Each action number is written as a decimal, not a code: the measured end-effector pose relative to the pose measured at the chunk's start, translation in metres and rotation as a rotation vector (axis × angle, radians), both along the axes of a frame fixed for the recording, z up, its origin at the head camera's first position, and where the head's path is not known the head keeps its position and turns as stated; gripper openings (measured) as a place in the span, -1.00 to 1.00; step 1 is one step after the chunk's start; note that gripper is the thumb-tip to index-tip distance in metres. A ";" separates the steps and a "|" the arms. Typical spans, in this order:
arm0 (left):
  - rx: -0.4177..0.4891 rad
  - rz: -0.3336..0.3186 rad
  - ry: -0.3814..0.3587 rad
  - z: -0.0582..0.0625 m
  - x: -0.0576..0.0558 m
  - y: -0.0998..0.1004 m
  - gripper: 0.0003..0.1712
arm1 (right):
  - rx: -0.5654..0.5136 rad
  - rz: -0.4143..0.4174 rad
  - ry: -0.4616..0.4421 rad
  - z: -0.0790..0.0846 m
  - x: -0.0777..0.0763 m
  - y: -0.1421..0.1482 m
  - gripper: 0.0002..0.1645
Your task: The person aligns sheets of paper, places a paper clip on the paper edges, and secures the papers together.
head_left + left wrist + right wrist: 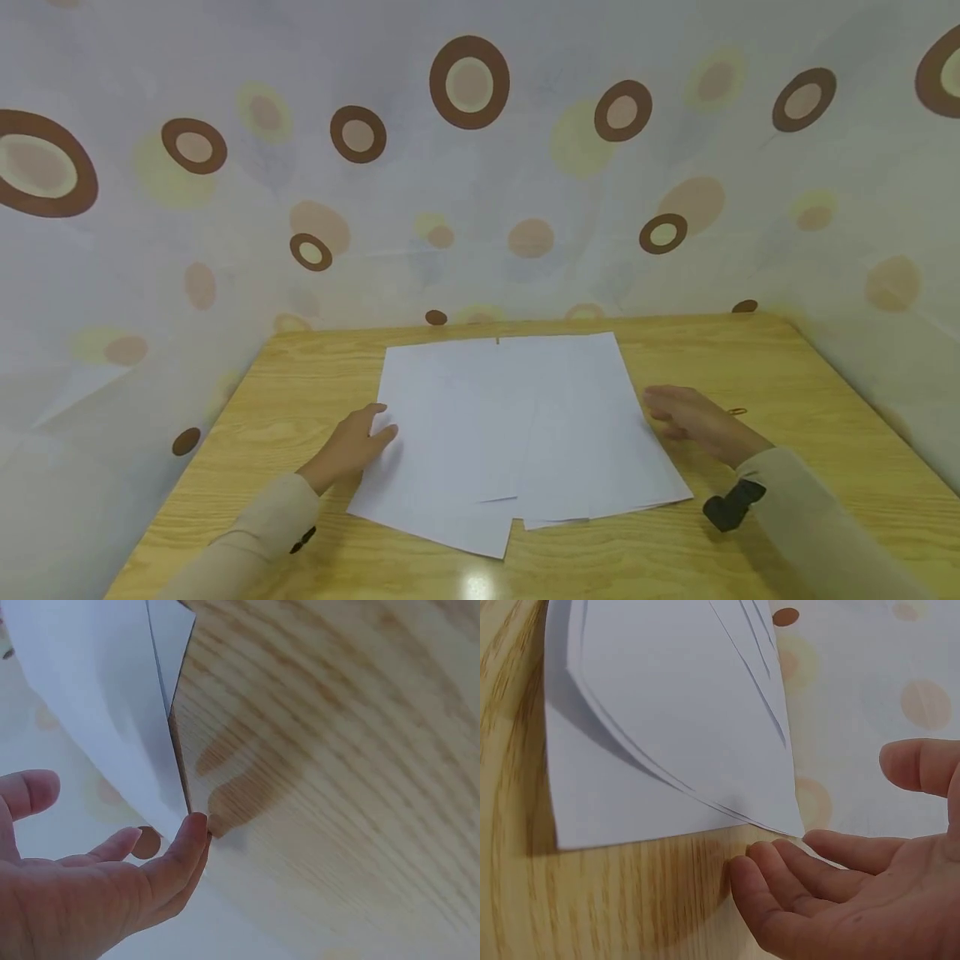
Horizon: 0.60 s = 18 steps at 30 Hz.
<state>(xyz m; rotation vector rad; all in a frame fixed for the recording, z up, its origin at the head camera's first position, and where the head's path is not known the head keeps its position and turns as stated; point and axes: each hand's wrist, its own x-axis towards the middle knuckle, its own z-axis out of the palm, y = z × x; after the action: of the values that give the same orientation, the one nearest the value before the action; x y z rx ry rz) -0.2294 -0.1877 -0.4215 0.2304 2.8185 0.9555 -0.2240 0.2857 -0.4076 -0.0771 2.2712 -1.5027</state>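
while the left hand, thumb and fingers parted, holds nothing at the white sheets, these overlap mid-worktop, reaching near its far edge; probably light, floppy, easily creased, they suit gripping by opposite sides; the right hand, empty, thumb apart, is beside them.

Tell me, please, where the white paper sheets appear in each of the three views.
Head: white paper sheets, lower middle.
Left wrist: white paper sheets, upper left.
Right wrist: white paper sheets, upper part, mostly left of centre.
Shared landmark: the wood-grain table, visible in all three views.
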 end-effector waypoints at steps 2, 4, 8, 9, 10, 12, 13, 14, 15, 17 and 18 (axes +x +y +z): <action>0.012 0.013 -0.022 0.000 0.002 -0.003 -0.39 | 0.006 -0.001 -0.002 0.000 0.000 -0.001 -0.05; 0.035 0.026 -0.046 0.001 0.003 -0.004 -0.39 | 0.002 0.002 -0.004 0.000 0.000 -0.002 -0.06; 0.082 0.041 -0.083 0.005 0.005 0.000 -0.41 | -0.005 0.011 -0.006 0.000 -0.001 -0.005 -0.05; 0.088 0.045 -0.090 0.005 0.005 0.002 -0.41 | -0.004 0.012 -0.009 0.000 -0.001 -0.006 -0.04; 0.093 0.047 -0.096 0.006 0.005 0.003 -0.42 | -0.003 0.010 -0.013 0.001 -0.001 -0.006 -0.04; 0.088 0.048 -0.095 0.007 0.006 0.006 -0.44 | -0.001 0.010 -0.019 0.001 -0.001 -0.008 -0.02; 0.079 0.046 -0.091 0.007 0.006 0.008 -0.45 | -0.001 0.011 -0.021 0.001 -0.002 -0.008 -0.02; 0.073 0.045 -0.089 0.007 0.006 0.010 -0.45 | 0.002 0.008 -0.022 0.001 -0.002 -0.009 -0.03; 0.066 0.043 -0.085 0.007 0.006 0.011 -0.46 | 0.004 0.009 -0.023 0.001 -0.002 -0.009 -0.03; 0.062 0.038 -0.078 0.007 0.007 0.014 -0.47 | 0.003 0.011 -0.021 0.000 -0.002 -0.010 -0.03; 0.061 0.033 -0.075 0.007 0.007 0.015 -0.47 | 0.002 0.011 -0.020 0.000 -0.002 -0.010 -0.03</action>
<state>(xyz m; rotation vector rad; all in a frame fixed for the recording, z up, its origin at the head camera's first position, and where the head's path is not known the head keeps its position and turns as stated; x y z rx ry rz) -0.2228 -0.1728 -0.4143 0.1529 2.7358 1.0352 -0.2262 0.2757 -0.4073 -0.0736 2.2534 -1.4887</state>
